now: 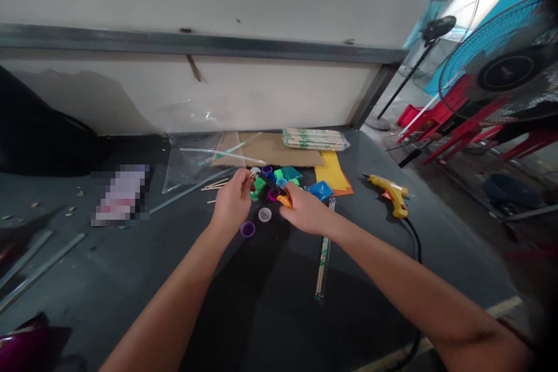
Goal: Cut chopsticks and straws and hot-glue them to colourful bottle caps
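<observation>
My right hand is shut on a pair of orange-handled scissors, whose black blades point up and left. The scissor tips reach towards a small pale round piece pinched in the fingers of my left hand. Its exact form is too small to tell. Scattered just beneath both hands are plastic bottle caps, among them a purple cap, a white cap and a green cap. A blue plastic piece lies to the right of my right hand.
On the dark table lie cardboard, yellow paper, a clear plastic bag, wrapped chopsticks, a paper-wrapped stick bundle and a yellow glue gun with a black cable. Red chairs and standing fans stand beyond the right edge.
</observation>
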`<state>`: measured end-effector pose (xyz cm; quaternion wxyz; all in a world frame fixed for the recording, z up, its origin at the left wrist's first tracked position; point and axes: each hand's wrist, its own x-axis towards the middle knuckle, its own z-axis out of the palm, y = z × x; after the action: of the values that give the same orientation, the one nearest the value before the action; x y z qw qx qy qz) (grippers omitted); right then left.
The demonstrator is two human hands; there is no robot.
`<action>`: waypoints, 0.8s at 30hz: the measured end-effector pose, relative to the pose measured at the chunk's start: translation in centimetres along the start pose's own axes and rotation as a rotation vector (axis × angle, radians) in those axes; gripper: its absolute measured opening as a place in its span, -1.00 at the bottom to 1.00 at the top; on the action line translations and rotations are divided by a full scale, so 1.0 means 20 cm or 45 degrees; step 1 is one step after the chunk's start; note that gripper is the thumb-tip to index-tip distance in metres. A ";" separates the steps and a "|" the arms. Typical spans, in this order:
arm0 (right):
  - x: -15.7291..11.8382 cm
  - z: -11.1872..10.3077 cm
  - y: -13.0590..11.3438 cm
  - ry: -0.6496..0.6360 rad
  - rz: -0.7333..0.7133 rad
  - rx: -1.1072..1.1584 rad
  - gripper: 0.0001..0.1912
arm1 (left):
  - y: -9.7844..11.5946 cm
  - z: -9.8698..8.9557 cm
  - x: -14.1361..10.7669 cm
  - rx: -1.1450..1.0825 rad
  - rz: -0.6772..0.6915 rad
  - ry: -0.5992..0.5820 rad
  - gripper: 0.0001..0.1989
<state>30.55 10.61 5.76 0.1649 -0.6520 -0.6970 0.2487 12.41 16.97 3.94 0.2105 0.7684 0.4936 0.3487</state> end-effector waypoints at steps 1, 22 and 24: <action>-0.01 0.01 0.00 0.002 0.001 -0.012 -0.75 | 0.00 0.00 -0.01 0.013 0.003 0.000 -0.82; -0.11 0.07 -0.02 0.077 -0.055 -0.132 -0.61 | 0.04 -0.01 -0.14 -0.111 -0.090 0.061 -0.83; -0.11 0.07 -0.03 0.066 -0.054 -0.151 -0.60 | 0.04 -0.01 -0.14 -0.103 -0.074 0.054 -0.84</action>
<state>29.53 8.26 5.16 0.1492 -0.6520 -0.7196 0.1864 12.04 13.99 3.72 0.2410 0.7371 0.5055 0.3781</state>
